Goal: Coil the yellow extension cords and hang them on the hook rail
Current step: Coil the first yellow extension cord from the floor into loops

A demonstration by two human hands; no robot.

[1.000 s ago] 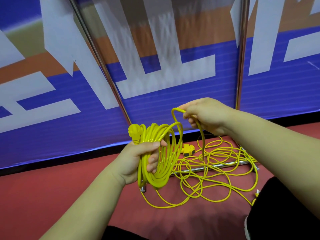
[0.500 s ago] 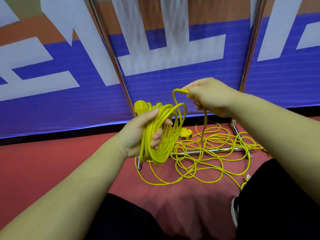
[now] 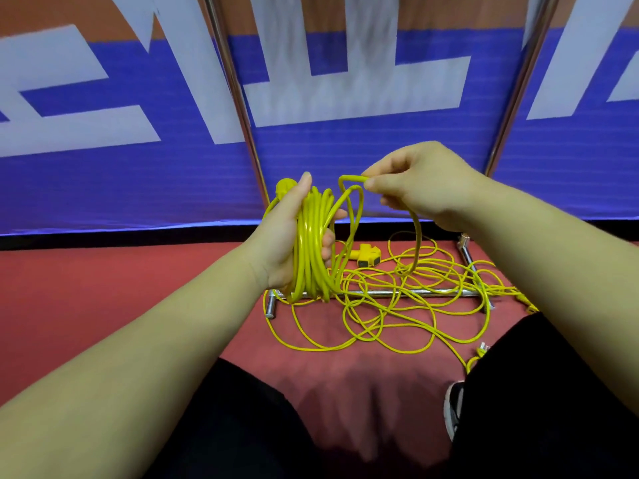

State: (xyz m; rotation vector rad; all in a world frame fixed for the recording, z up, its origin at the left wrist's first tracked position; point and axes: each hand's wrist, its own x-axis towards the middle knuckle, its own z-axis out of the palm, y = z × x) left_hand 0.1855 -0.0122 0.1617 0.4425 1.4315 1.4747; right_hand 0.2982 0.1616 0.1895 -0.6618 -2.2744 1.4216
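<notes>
Yellow extension cord (image 3: 417, 236): thin round flex; part wound up and held in front of the banner, the rest loose on the floor beyond the knees.
Blue-and-white printed banner (image 3: 138, 184): fills the upper frame; large white block shapes on blue, with an orange band along the top.
Red floor (image 3: 103, 288): matt; carries the loose cord and the chrome bar.
Black trousers (image 3: 553, 392): a knee low on each side; dark shoe (image 3: 453, 406) just beside the right knee.
Chrome upright poles (image 3: 238, 108): two, standing in front of the banner.
Loose tangle (image 3: 408, 271): overlapping loops sprawled on the floor and draped across the chrome bar, below and right of the hands.
Chrome floor bar (image 3: 439, 291): horizontal tube under the tangle, short foot at its left end.
Coil (image 3: 311, 243): many turns, hanging upright from the left hand.
Right hand (image 3: 425, 184): grip pinching a sharp bend of cord between thumb and forefinger, just right of the coil's top. One strand drops toward the coil, the other to the tangle.
Left hand (image 3: 287, 236): grip wrapped round the coil, fingers curled through its middle, thumb up along the outer turns.
Yellow socket block (image 3: 368, 255): on the floor behind the tangle.
Yellow plug (image 3: 285, 188): at the coil's top, behind the left thumb.
Small pale plug end (image 3: 482, 349): on the floor near the right knee; detail too small to read.
</notes>
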